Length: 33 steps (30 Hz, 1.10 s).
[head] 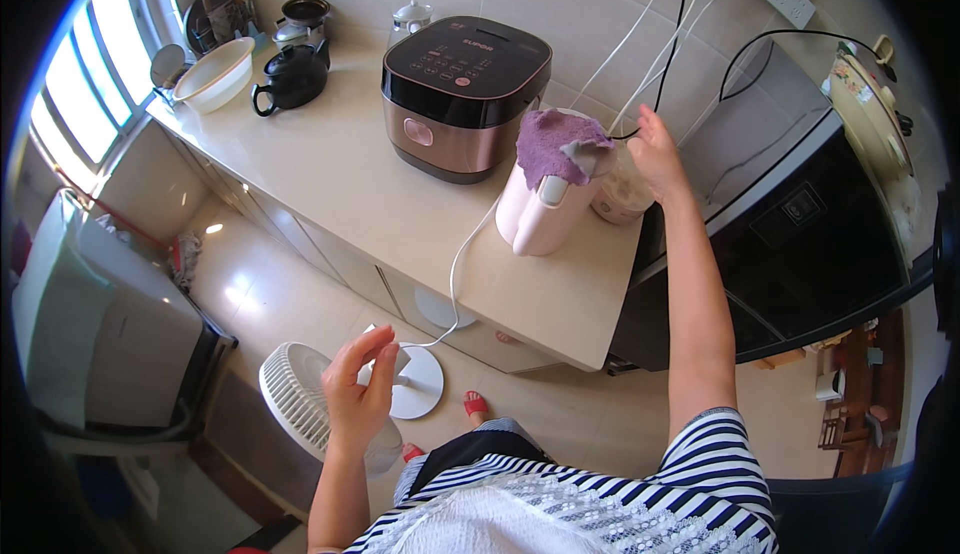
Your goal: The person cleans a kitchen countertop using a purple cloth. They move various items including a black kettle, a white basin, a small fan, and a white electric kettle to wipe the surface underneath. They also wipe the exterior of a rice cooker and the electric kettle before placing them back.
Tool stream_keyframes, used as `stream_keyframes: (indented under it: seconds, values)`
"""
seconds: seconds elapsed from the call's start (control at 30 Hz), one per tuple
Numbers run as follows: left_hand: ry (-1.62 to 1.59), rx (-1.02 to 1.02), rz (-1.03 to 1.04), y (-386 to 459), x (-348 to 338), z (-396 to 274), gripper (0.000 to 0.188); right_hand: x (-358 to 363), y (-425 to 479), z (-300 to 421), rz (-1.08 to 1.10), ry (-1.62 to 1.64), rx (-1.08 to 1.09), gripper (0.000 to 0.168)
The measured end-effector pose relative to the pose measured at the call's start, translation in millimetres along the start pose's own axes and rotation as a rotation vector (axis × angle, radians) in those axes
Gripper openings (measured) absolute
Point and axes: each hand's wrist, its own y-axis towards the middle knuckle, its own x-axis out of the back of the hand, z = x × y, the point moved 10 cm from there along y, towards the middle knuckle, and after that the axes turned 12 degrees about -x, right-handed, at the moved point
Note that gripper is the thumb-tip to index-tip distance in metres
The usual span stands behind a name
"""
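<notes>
My right hand (658,155) is raised beside a glass-bodied appliance (624,192), its fingers parted. No object shows in it; contact with the appliance's upper part is unclear. In front of that stands a pale pink electric kettle or jug (541,216) near the counter's corner. A purple cloth (559,141) drapes over its top, and a shiny rounded piece, grey-white, shows at the cloth's right side. My left hand (361,381) hovers in front of the counter, above a white fan (300,393). Its thumb and fingers are bent with a gap between them, holding nothing visible.
A SUPOR rice cooker (465,104) stands left of the jug. Farther left are a black teapot (294,78) and a pale basin (217,78). A white cord (454,276) hangs over the counter edge (420,273). A black cabinet-like appliance (814,231) stands at right.
</notes>
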Motion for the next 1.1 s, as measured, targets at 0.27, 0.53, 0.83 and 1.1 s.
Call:
stream_keyframes:
  seconds: [0.27,0.53,0.83,1.1]
  values:
    - [0.110,-0.165,0.245,100.0,-186.9,-13.3,0.057,-115.7,-57.1,34.8,0.494,-1.008,0.730,0.059]
    - [0.070,-0.060,0.352,104.4,-252.4,18.1,0.042,-57.3,-17.8,-11.2,0.424,-0.922,0.483,0.054]
    - [0.092,-0.053,0.375,108.5,-232.8,21.7,0.052,-95.7,-56.6,23.0,0.516,-0.592,0.548,0.035]
    - [0.331,-0.144,0.577,96.0,-69.7,-22.5,0.058,-70.0,-67.5,-0.2,0.350,0.423,-0.263,0.033]
